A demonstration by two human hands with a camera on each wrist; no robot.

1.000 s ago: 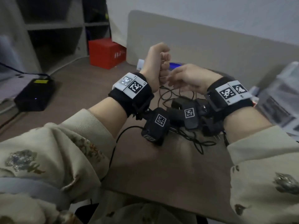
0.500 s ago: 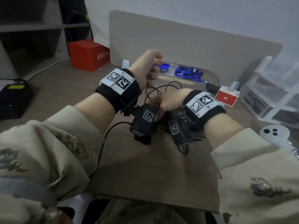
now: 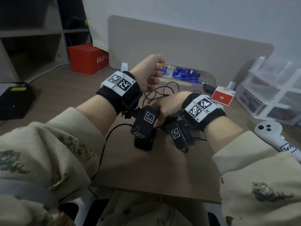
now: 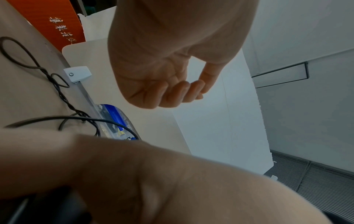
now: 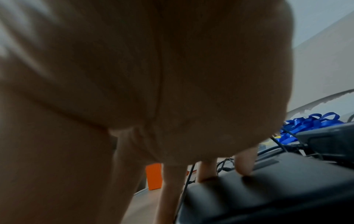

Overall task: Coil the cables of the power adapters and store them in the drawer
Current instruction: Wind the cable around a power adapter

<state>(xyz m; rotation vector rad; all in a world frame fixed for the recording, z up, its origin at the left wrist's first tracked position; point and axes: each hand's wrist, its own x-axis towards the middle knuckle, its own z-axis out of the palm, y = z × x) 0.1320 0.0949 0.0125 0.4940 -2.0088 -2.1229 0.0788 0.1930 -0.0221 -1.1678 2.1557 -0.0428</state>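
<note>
Hovering above the desk (image 3: 146, 173) at approx. 11 o'clock of centre, the left hand (image 3: 147, 71) is raised, fingers (image 4: 172, 94) curled into a loose fist; the left wrist view shows nothing in the palm, though the thumb side is hidden, so whether it pinches the cable cannot be confirmed

Right hand (image 3: 169, 106) sits lower, at 1 o'clock of centre, palm down. Right wrist view: fingers extend downward, w/ fingertips (image 5: 245, 168) touching the top of a black power adapter (image 5: 268, 189). Closure around the adapter cannot be told; view is dark & blurred

Thin black cable (image 3: 161, 90) lies in loose loops on the desk between both hands, running toward 12 o'clock. Part of it is twisted on itself (image 4: 59, 92)

Surroundings, head view:
- red box (image 3: 88, 58) at 10 o'clock
- black device (image 3: 15, 101) at 9 o'clock
- blue straps (image 3: 187, 75) at 12 o'clock, near the desk partition (image 3: 187, 49)
- small red-white cube (image 3: 223, 95) at 2 o'clock
- clear plastic drawer unit (image 3: 273, 90) at 2–3 o'clock
- white controller (image 3: 272, 134) at 3 o'clock
</note>
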